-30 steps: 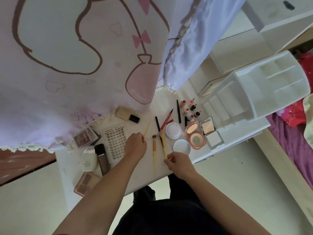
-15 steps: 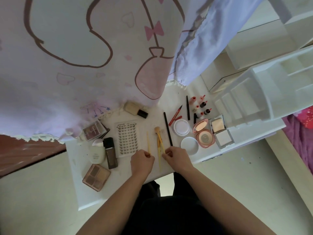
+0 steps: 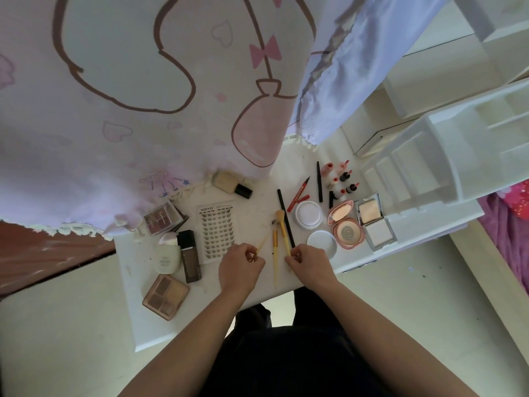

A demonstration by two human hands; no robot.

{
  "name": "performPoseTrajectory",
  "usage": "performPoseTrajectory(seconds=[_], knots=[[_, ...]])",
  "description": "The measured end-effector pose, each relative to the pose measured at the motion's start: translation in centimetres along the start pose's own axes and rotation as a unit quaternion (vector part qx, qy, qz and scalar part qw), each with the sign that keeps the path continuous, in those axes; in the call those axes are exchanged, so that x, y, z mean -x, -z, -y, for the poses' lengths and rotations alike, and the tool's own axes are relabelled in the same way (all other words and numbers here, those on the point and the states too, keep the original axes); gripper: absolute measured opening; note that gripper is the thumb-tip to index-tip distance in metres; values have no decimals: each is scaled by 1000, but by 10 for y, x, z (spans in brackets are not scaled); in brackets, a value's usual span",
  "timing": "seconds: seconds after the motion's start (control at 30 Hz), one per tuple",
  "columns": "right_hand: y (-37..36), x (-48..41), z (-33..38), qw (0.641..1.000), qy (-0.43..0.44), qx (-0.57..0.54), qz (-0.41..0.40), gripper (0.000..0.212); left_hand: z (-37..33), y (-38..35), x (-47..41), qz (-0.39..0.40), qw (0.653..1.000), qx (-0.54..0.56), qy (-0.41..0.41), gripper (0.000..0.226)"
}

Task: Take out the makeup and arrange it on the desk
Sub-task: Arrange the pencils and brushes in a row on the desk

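- The left hand (image 3: 242, 265) rests near the front edge of the white bench (image 3: 134, 316), its fingers curled and pinching the end of a thin yellow stick (image 3: 262, 243).
- The right hand (image 3: 310, 263) pinches the handle end of a yellow brush (image 3: 282, 229); a black pencil (image 3: 286, 217) lies against it.
- Between the hands a second yellow brush (image 3: 275, 255) lies flat.
- Left, an open eyeshadow palette (image 3: 166, 296) shows brown pans.
- Farther, a lash tray (image 3: 217, 227) holds rows of lashes.
- Right, an open pink compact (image 3: 345, 226) shows powder and mirror; the square compact (image 3: 372, 222) beside it holds pale powder.
- Farthest right stands a white organiser (image 3: 429, 167) with stepped compartments.
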State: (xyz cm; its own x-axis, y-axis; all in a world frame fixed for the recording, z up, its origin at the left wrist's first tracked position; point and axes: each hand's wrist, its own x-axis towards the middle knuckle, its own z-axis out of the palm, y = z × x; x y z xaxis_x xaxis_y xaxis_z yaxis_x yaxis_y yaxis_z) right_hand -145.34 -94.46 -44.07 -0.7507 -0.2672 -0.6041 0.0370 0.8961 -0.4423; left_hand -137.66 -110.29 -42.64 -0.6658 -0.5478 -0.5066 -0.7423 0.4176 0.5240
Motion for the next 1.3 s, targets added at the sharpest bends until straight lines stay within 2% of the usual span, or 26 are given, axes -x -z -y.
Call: performPoseTrajectory(seconds=[0.1,0.23,0.47,0.57,0.73,0.83,1.03,1.2,1.3], knots=[[1,2,-2,1000,-2,-5,4,33,-1,11,-3,-21,999,-14,-29,14],[3,4,-6,1000,2,-4,6,32,1,14,-5,-2,1000,-2,-31,12],[3,8,-10,1000,0,-10,9,30,3,17,-14,-40,992,52,-105,17],[2,7,-13,1000,-3,-15,16,30,4,14,-19,-19,992,35,-116,18],[-2,5,-11,1000,1,-10,28,32,-2,-7,-21,29,996,28,-83,8],[-4,3,-9,1000,-1,-14,16,31,-6,-18,-24,23,998,35,-51,2],[0,-3,-8,1000,-15,-8,-22,29,-10,-26,-28,-2,999,54,-8,7],[0,-5,-4,1000,-10,10,-14,32,-6,-21,-27,-13,997,69,-22,14],[3,-3,1,999,-13,13,-28,32,1,-7,-23,-42,997,24,-57,13]])
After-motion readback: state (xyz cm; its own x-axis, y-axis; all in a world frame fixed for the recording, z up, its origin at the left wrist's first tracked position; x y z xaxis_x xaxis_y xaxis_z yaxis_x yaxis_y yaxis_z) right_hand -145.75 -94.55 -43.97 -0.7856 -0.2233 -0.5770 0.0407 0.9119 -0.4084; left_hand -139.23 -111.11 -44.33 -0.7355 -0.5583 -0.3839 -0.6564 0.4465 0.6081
